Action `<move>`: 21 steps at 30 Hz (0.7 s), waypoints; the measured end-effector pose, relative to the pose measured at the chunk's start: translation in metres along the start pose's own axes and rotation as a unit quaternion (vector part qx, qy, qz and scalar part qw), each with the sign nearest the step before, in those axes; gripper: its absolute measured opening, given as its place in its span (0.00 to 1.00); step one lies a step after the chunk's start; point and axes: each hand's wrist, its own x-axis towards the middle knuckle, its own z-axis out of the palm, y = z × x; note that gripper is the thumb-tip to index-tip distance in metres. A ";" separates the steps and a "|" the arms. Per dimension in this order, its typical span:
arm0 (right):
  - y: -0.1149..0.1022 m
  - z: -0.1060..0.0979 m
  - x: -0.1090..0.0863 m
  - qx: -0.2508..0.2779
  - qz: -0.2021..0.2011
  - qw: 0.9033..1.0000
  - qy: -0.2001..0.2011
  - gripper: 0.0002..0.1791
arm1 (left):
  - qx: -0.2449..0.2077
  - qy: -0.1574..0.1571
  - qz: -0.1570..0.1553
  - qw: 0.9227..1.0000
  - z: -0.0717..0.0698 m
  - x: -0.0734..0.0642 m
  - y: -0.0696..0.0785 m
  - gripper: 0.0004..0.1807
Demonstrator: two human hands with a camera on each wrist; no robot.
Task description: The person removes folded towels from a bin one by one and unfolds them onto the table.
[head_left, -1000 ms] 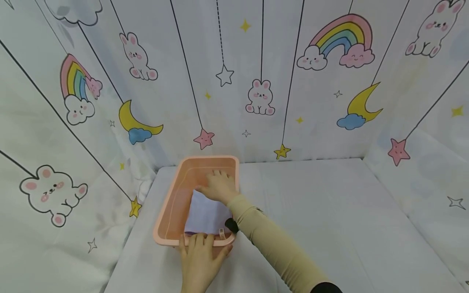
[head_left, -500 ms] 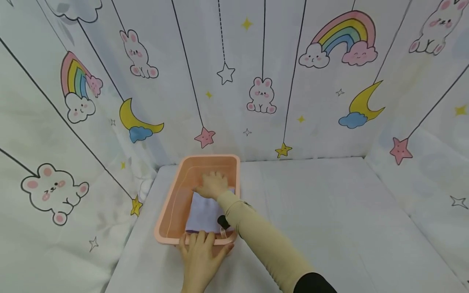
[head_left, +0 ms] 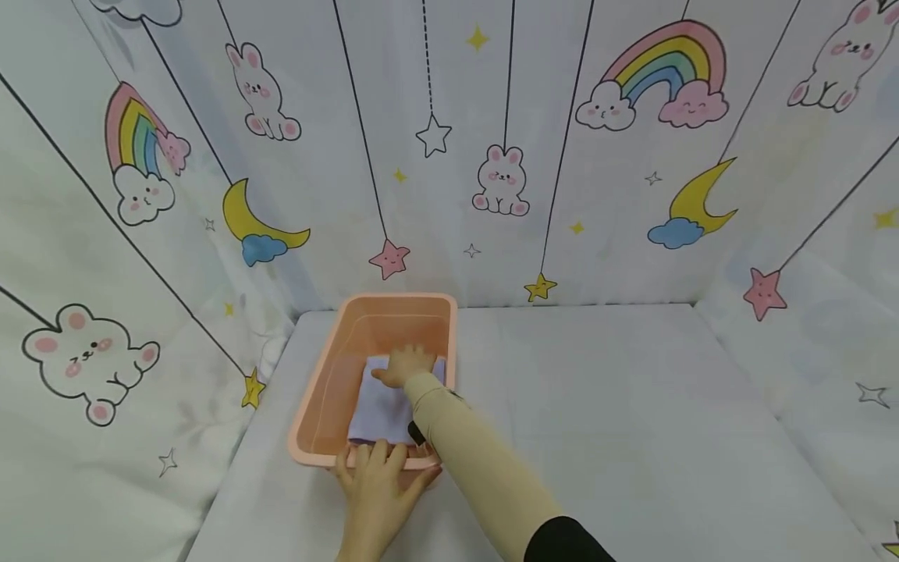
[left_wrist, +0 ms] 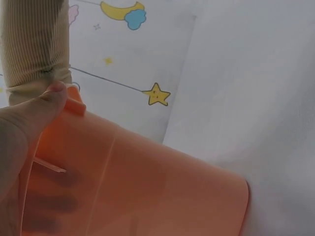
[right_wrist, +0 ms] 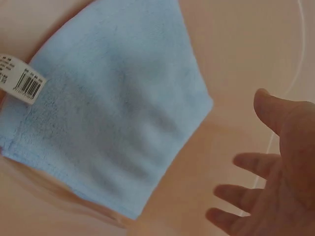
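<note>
A peach plastic basin [head_left: 325, 382] stands on the table, with a folded light purple towel [head_left: 379, 410] lying inside it. The towel looks pale blue in the right wrist view, where a white barcode label [right_wrist: 24, 81] shows at its edge. My left hand [head_left: 375, 488] grips the near rim, fingers over the inside and thumb on the outer wall; in the left wrist view the fingers show only as dark shapes through the wall. Inside the basin, my right hand [head_left: 405, 364] is over the towel's far end with fingers spread, holding nothing. Contact with the towel cannot be told.
The white tabletop [head_left: 604, 421] stretches to the right of the basin. A white curtain [head_left: 506, 94] printed with rabbits, stars and rainbows encloses the back and sides. The basin's far end stands close to the back curtain.
My right hand has come nearer and a little to the left, from the basin's far end to over the towel. The left hand keeps its hold on the rim.
</note>
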 end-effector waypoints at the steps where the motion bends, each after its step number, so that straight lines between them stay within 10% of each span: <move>1: -0.001 0.002 0.002 -0.004 0.003 1.000 -0.001 0.35 | 0.001 0.001 0.000 1.000 0.000 0.001 -0.001 0.23; 21: -0.014 0.027 0.004 -0.048 0.018 0.999 -0.006 0.34 | 0.026 -0.009 -0.005 1.000 0.002 -0.004 -0.002 0.18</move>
